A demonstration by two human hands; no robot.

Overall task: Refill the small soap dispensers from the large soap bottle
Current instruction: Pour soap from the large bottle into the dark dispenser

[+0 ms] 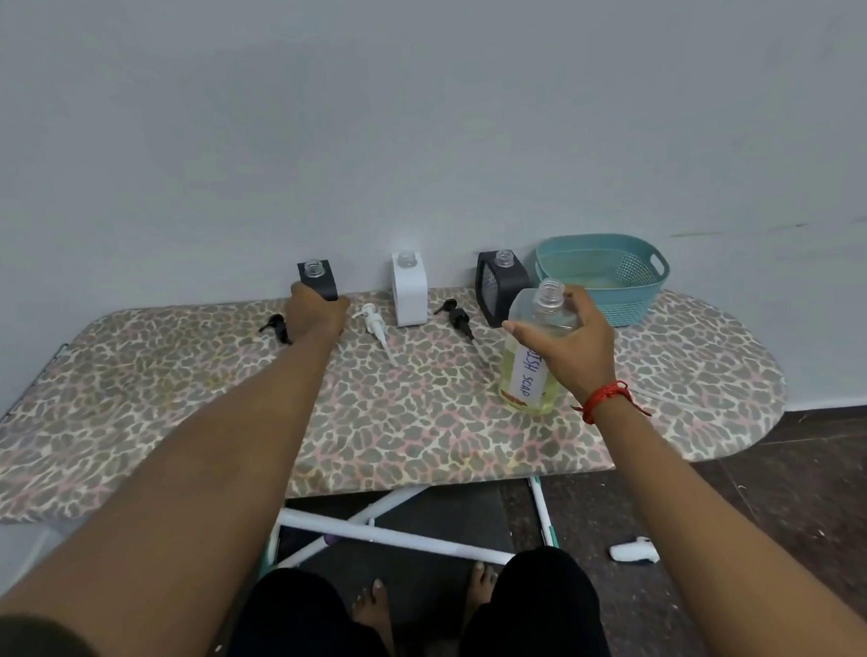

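Left hand [317, 313] grips the left black dispenser [326, 283] at the far edge of the board [169, 398]; right hand [571, 347] grips the uncapped soap bottle [524, 370] near the right black dispenser [493, 293].

A white label [525, 375] on the large soap bottle [546, 394] reads "ISH SOAP", first letter hidden.

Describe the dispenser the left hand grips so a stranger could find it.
On the leopard-print ironing board, three open-necked dispensers stand in a row by the wall. It is the leftmost dispenser, dark, with the left hand gripping its lower part. The middle dispenser is white, and the other dark dispenser stands beside the teal basket.
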